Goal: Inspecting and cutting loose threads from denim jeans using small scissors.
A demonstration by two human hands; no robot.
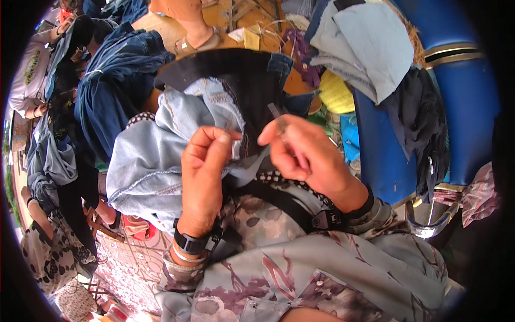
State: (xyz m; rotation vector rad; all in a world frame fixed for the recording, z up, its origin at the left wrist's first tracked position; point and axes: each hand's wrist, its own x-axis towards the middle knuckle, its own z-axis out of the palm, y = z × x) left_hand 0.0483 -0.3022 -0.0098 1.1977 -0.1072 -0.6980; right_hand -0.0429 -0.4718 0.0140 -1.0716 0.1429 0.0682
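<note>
Light blue jeans (145,161) lie bunched across my lap, with stitched seams and a dark inner edge showing. Over them, my left hand (206,166) is closed in a pinch, thumb against forefinger, by the dark edge of the denim. What sits between those fingertips is too small to make out. To its right, my right hand (314,158) is curled round a slim, greyish see-through tool (277,115) that sticks up past the forefinger. A pinkish end shows below the fingers; motion blurs its exact kind. The two hands are apart.
Black cloth (230,70) lies just beyond the jeans. Dark blue denim (118,64) is heaped at the far left, near other people (35,80). On the right, grey and light blue garments (370,45) drape over a blue chair (466,107). A yellow bundle (337,91) lies beside it.
</note>
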